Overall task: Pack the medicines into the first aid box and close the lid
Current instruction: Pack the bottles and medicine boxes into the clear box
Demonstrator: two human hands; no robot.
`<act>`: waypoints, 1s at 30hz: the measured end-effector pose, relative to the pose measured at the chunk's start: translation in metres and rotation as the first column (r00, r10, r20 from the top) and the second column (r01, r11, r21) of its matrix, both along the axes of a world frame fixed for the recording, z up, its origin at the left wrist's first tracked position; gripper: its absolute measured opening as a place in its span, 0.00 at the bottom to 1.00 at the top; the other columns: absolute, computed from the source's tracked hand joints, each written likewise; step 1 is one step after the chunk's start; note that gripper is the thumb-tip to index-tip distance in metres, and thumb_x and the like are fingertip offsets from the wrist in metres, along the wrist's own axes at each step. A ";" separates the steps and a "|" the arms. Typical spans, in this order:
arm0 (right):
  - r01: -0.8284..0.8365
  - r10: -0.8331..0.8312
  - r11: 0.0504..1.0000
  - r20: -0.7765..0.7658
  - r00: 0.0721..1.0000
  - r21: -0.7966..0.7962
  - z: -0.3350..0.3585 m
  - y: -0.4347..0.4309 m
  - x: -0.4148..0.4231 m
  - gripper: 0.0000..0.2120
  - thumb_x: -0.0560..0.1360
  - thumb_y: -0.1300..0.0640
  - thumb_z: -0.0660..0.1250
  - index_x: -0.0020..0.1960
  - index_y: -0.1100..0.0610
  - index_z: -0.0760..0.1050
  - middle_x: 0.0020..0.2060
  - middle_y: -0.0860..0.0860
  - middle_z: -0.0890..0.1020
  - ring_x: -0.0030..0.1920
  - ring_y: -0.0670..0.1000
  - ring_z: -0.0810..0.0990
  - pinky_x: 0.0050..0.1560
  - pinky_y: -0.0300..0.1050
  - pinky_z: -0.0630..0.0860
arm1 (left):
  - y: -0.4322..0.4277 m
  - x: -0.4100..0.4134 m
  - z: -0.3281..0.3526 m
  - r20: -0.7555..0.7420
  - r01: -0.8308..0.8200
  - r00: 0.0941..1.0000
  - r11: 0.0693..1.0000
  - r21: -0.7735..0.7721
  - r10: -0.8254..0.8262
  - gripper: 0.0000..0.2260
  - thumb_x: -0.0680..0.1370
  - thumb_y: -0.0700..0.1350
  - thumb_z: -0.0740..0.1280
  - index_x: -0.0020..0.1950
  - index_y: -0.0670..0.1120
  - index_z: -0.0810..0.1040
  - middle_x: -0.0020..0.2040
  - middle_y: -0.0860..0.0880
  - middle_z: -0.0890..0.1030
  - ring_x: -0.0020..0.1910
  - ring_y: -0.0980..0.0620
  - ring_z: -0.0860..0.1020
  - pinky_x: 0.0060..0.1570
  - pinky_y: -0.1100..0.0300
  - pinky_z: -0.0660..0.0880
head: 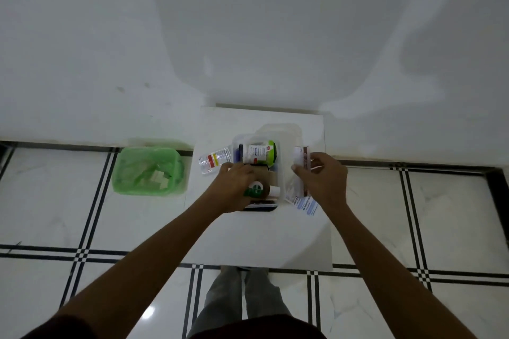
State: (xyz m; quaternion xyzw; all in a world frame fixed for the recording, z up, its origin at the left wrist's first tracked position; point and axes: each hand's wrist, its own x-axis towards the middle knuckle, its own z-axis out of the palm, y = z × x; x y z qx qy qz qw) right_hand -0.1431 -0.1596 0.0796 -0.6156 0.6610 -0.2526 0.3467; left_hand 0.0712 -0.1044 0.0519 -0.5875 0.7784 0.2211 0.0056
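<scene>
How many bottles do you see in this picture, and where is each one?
2. A clear bottle lies on the table, left of the box. A green-labelled bottle lies inside the box, under the left hand. Others may be hidden.

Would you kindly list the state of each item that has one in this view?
Clear plastic first aid box: open, partly filled.
Translucent lid: off, lying behind the box.
Green-capped bottle: in the box, under the left hand.
White-and-green tube: lying inside the box.
Clear small bottle: lying on the table, outside the box.
Packet strip: held by the right hand.
Green bin: open, lined.
</scene>
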 end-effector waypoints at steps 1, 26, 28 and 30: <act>0.007 -0.007 1.000 0.025 1.000 -0.005 0.002 -0.002 0.005 0.18 0.67 0.53 0.77 0.54 0.59 0.80 0.45 0.54 0.85 0.39 0.48 0.81 0.37 0.33 0.75 | -0.002 -0.002 -0.003 0.021 0.019 1.000 1.000 0.003 -0.019 0.24 0.70 0.50 0.71 0.65 0.51 0.73 0.66 0.50 0.74 0.67 0.47 0.69 0.65 0.43 0.61; -0.154 0.155 0.987 -0.425 0.892 0.038 -0.032 0.015 0.069 0.26 0.76 0.51 0.64 0.70 0.63 0.65 0.53 0.61 0.76 0.51 0.59 0.76 0.44 0.50 0.75 | -0.055 0.008 0.000 0.114 -0.108 0.986 0.987 -0.123 0.122 0.24 0.78 0.53 0.60 0.73 0.52 0.63 0.73 0.52 0.67 0.71 0.48 0.62 0.68 0.34 0.52; -0.185 0.175 0.983 -0.443 0.879 0.021 -0.034 0.018 0.070 0.27 0.77 0.54 0.62 0.71 0.66 0.62 0.55 0.62 0.75 0.54 0.60 0.74 0.45 0.51 0.75 | -0.062 0.009 -0.004 0.184 -0.056 0.980 0.993 -0.108 0.076 0.24 0.77 0.54 0.60 0.73 0.51 0.63 0.72 0.51 0.68 0.70 0.48 0.63 0.68 0.32 0.49; -0.213 0.195 0.977 -0.450 0.871 0.011 -0.036 0.021 0.071 0.25 0.77 0.56 0.62 0.69 0.68 0.64 0.54 0.63 0.75 0.54 0.60 0.72 0.45 0.50 0.75 | -0.064 0.013 -0.008 0.204 -0.068 0.974 0.988 -0.138 0.096 0.23 0.77 0.54 0.62 0.70 0.49 0.66 0.69 0.50 0.71 0.68 0.49 0.65 0.67 0.32 0.49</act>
